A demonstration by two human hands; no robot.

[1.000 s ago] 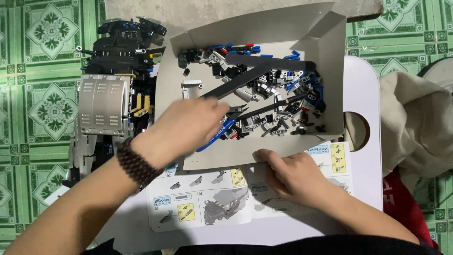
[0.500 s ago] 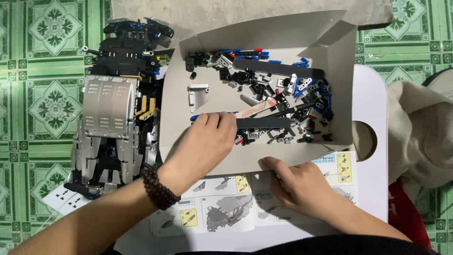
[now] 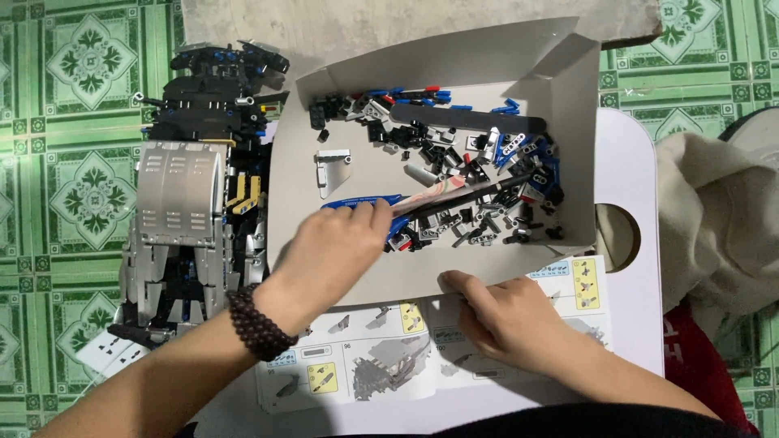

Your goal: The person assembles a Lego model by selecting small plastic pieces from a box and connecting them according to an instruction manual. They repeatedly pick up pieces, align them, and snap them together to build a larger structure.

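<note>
Inside the tray (image 3: 357, 130), toward its near-left part: left hand (image 3: 329, 259), fingers curled onto a long blue piece (image 3: 357, 202) lying flat on the grey card floor. Pinched or merely pressed, cannot tell; fingertips hidden against the piece. Beaded bracelet (image 3: 258, 323) on that wrist, just outside the tray's near edge.

Right of the blue piece, still in the tray: loose pile of small parts (image 3: 479, 186), black, blue and grey, with a long dark beam (image 3: 471, 122) across the far side and a thin dark rod running slantwise through the heap. Small white panel (image 3: 333, 161) alone, left of the pile.

Below the tray's near edge: right hand (image 3: 507, 316), flat, fingers loosely spread, holding nothing, pressing the booklet (image 3: 373, 365) and touching the tray's rim.

Left of the tray: large grey and black model (image 3: 195, 195) on the green tiled floor. Right of the tray: white table (image 3: 629, 186) edge, then crumpled cloth (image 3: 714, 219).

Handling, as a judgement: blue piece likely light, stiff plastic, smooth and a little slippery; long and slim, so best taken near the middle between thumb and forefinger, lifted level to avoid dragging the small parts touching its right end. Not fragile, but easily flicked off the card floor if levered from one end.
</note>
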